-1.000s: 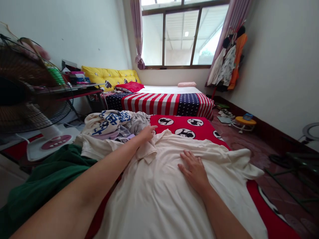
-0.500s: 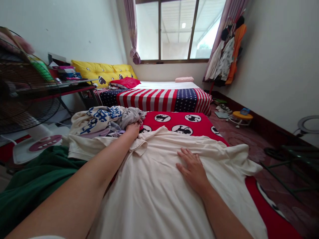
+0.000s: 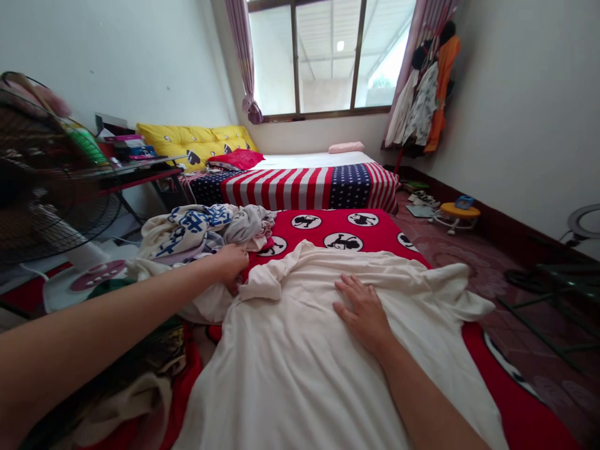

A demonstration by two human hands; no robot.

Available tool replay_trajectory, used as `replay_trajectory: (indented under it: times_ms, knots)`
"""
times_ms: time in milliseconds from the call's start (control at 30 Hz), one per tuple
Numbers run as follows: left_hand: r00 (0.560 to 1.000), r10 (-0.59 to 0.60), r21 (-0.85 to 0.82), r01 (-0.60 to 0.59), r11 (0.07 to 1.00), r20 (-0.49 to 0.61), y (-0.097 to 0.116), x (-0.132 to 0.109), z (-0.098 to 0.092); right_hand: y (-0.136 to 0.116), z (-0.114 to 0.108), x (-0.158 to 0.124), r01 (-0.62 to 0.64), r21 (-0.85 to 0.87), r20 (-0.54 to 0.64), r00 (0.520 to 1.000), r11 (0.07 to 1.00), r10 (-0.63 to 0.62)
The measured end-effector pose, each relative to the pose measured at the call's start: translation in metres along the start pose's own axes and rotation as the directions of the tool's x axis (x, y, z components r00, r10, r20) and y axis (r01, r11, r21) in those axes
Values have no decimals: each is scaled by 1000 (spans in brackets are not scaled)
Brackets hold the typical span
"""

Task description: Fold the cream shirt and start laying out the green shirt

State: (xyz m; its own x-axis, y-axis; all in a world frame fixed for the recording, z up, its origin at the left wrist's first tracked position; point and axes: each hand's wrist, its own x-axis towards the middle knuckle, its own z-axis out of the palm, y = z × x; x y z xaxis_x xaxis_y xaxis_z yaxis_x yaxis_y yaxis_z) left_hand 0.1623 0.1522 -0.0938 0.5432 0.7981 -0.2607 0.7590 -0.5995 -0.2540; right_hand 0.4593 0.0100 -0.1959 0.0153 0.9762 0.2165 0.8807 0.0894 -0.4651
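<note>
Cream shirt (image 3: 300, 375) lies spread on a bed, its thin, soft cloth rumpled into long ridges, with its long axis pointing away from the camera toward the window. One sleeve (image 3: 469, 300) stretches out to the right, while a bunched fold (image 3: 262, 284) sits at the left side.

Right hand (image 3: 363, 314) rests flat and open on the shirt, gripping nothing. Left hand (image 3: 230, 265), its arm reaching in from the left, curls down at the shirt's left edge, just beside the fold; whether it clamps any cloth cannot be told.

Shirt and hands sit on a red bedspread (image 3: 330, 219) with five round black-and-white prints. Just past the left hand, a heaped pile of clothes (image 3: 187, 234) shows white fabric with blue print and a gray wrinkled bundle (image 3: 248, 225).

Beyond, a second bed carries a stars-and-stripes cover (image 3: 290, 187), a tufted yellow cushion (image 3: 197, 140), a red pillow (image 3: 237, 159) and a pink pillow (image 3: 345, 147). A wire-caged fan (image 3: 42, 187) stands at left, and garments hang on a rack (image 3: 424, 94) beside a three-pane window (image 3: 325, 56).
</note>
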Motion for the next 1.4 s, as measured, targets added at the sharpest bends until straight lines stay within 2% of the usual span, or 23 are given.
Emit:
replay_trajectory:
  times_ms: [100,200,333,400,467,533,600,667,767,833,900,967,1000,1100,1200,1300,1400]
  knots:
    - [997,-75,7,75,997,2,10,-2,-1,0,0,0,-1,-6,-15,1000,1000,0]
    - [991,-133,-28,133,991,3,20,15,-14,-1,1,1,-3,-4,-22,1000,1000,3]
    - [980,-155,-115,141,983,-126,43,36,-41,-1,1,1,-14,8,-23,1000,1000,15]
    - [981,-117,-127,98,987,-152,62,36,-46,-2,0,1,-13,13,-27,1000,1000,14]
    - [995,-41,-81,34,996,-88,80,27,-43,-3,-1,1,-17,20,-32,999,1000,18]
    - [1000,27,-30,-27,999,-15,89,15,-33,-4,-2,0,-22,28,-37,999,999,23]
    - [1000,17,-46,-17,999,-3,81,8,-25,-4,-2,0,-22,35,-46,999,999,24]
    - [998,-67,-97,65,993,-18,57,8,-23,-4,-1,0,-17,38,-53,998,999,19]
    - [967,-254,-135,248,959,-26,12,19,-34,-4,-1,1,-16,38,-61,998,999,18]
    - [926,-370,-158,355,921,-75,-6,31,-45,-5,-1,1,-22,33,-62,998,999,24]
    - [856,-472,-211,432,877,-210,-7,43,-55,-5,-1,1,-23,30,-62,998,999,25]
    - [784,-513,-263,443,857,-349,8,58,-60,-5,-1,1,-19,32,-62,998,999,21]
    - [767,-505,-276,425,862,-396,19,65,-60,-5,-1,1,-20,34,-61,998,999,22]
    - [794,-449,-290,353,890,-411,56,90,-53,-5,-1,1,-24,37,-51,998,999,26]
    - [815,-444,-345,323,881,-372,85,112,-35,-4,-1,1,-23,41,-52,998,999,25]
    - [813,-450,-399,298,867,-369,96,124,-12,-3,-1,0,-19,49,-61,998,999,22]
    - [795,-439,-440,246,864,-419,94,128,9,-3,-1,0,-17,62,-63,998,998,21]
